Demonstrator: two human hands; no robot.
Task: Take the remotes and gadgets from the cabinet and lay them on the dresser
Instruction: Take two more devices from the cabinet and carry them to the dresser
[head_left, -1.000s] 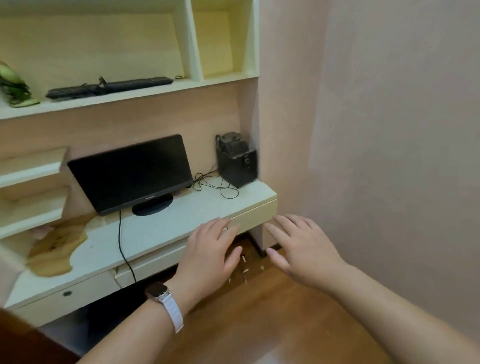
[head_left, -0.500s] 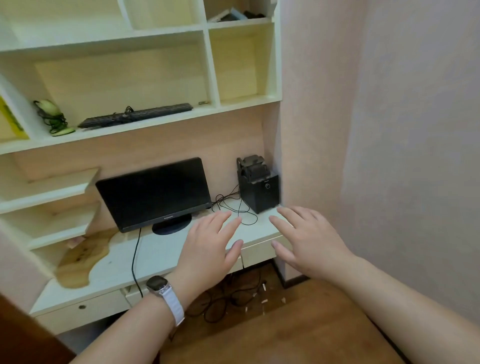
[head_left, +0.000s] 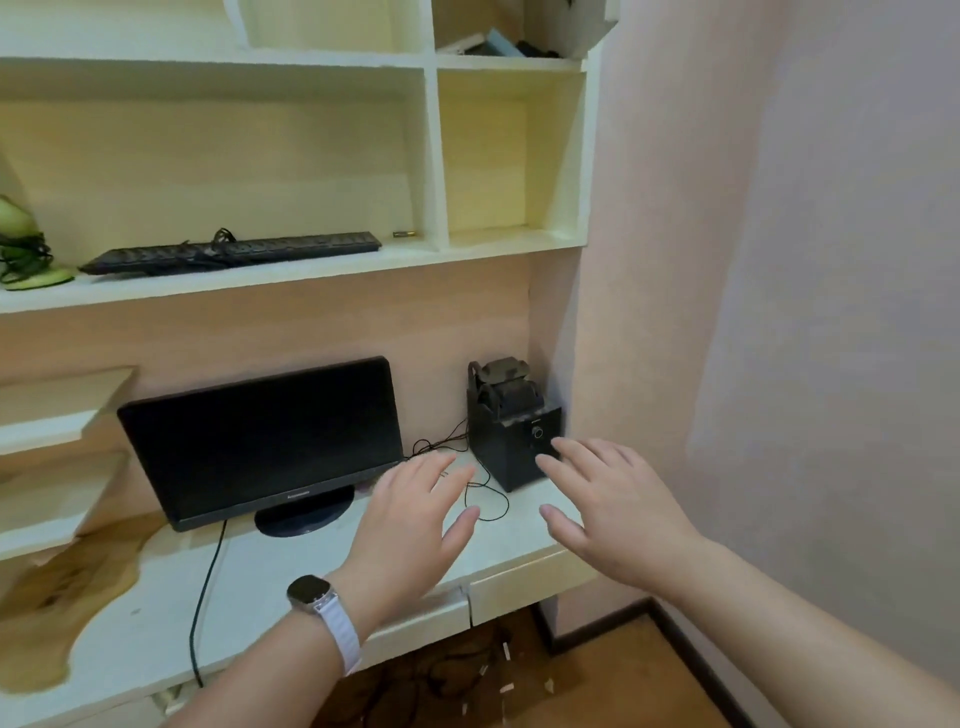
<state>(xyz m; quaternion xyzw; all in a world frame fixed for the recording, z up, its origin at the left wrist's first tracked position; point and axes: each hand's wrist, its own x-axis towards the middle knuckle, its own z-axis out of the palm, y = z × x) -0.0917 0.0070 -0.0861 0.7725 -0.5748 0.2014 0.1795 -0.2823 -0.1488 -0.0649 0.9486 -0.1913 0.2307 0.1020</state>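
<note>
The gadgets (head_left: 498, 45) sit at about 12 o'clock in the view, in the top right cubby of the white shelf unit (head_left: 435, 156); only their front ends show, a pale flat piece and darker ones, too small to name. The cubby below them is bare.

Both hands are held out flat over the desk top (head_left: 260, 582), palms down, fingers spread, gripping nothing. The left hand (head_left: 410, 525), with a smartwatch (head_left: 310, 592) on a white strap at the wrist, hangs at 6 o'clock. The right hand (head_left: 613, 509) is at about 4 o'clock, its fingertips in front of a black speaker box (head_left: 511, 447) that stands against the pink wall (head_left: 779, 260).

A thin black wire (head_left: 478, 493) loops on the desk between the hands. At 8 o'clock stands a dark monitor (head_left: 265, 441) on a round foot. On the shelf at 10 o'clock lies a black keyboard (head_left: 234, 252), with a green object (head_left: 21, 244) at 9 o'clock by the frame edge.
</note>
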